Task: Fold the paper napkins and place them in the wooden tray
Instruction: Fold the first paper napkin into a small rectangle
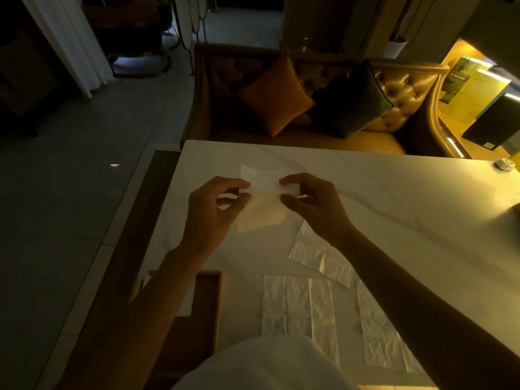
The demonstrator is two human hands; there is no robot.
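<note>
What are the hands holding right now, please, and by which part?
One paper napkin: the left hand and right hand each pinch it at mid-height, on opposite sides.

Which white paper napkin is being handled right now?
The white paper napkin pinched between the left hand and right hand, farthest from the person. The other napkins lie flat on the white marble table, nearer the person.

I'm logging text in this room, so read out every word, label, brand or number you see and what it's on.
Nothing is legible.
Green and yellow leaflets, upper right: dark band of lettering, too blurred.
Black box beside them: pale label, too small.
The thin white paper napkin being folded: no print seen.
</note>
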